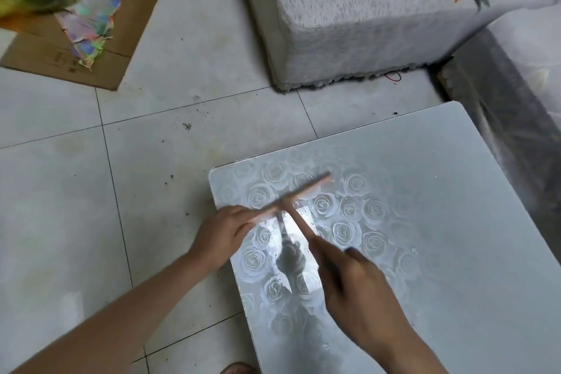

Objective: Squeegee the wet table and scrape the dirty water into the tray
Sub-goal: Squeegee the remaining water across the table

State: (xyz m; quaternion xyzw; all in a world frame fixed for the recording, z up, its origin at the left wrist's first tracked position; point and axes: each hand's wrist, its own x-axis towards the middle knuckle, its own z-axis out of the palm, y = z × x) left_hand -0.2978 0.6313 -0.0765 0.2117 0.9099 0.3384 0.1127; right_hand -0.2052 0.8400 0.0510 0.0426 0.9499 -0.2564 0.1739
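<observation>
Table (440, 191): pale glossy top with a rose pattern, wet and streaked near its left edge; a pink squeegee (306, 188) sits on the wet patch.
Floor (60, 191): grey tiles with dirt specks; flattened cardboard (142, 3) at far left, with torn coloured paper (91, 18) on it.

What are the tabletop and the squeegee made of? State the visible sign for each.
The tabletop: probably glass, glossy, with a white rose pattern; it reflects like a mirror. The squeegee: likely plastic, smooth pale pink; motion blur leaves it uncertain.
</observation>
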